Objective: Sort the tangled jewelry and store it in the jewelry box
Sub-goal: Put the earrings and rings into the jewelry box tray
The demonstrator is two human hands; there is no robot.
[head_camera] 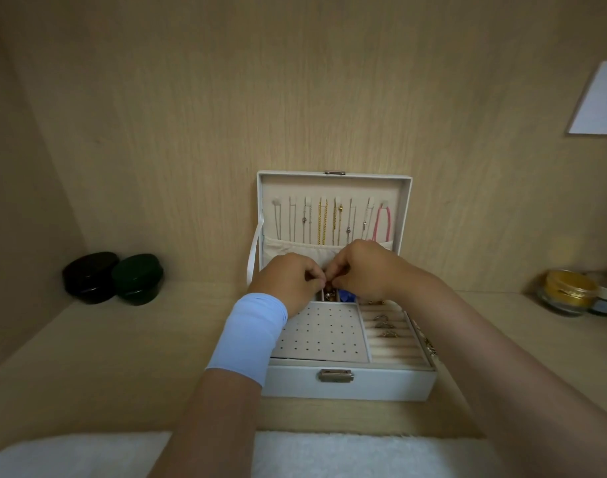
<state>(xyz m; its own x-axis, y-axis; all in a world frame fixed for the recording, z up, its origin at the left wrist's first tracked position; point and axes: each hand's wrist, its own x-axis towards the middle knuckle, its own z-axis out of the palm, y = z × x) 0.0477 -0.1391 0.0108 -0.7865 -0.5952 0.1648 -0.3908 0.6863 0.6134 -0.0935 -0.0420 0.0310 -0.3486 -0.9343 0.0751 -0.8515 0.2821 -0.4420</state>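
Observation:
A white jewelry box (374,384) stands open on the wooden shelf, its lid upright against the back wall. Several chains (322,220) and a pink cord (382,224) hang inside the lid. My left hand (290,279) and my right hand (364,270) meet over the back compartments, fingertips pinching a small piece of jewelry between them; the piece is too small to identify. Under the hands a compartment holds gold pieces (329,295) and something blue (347,294). Rings (385,326) sit in the ring rolls at the right. The perforated earring pad (324,334) lies bare.
Two dark round tins (112,277) stand at the left of the shelf. A glass jar with a gold lid (567,291) and a smaller jar stand at the right. A white fluffy cloth (329,453) covers the front edge. Loose gold jewelry (429,345) lies beside the box's right side.

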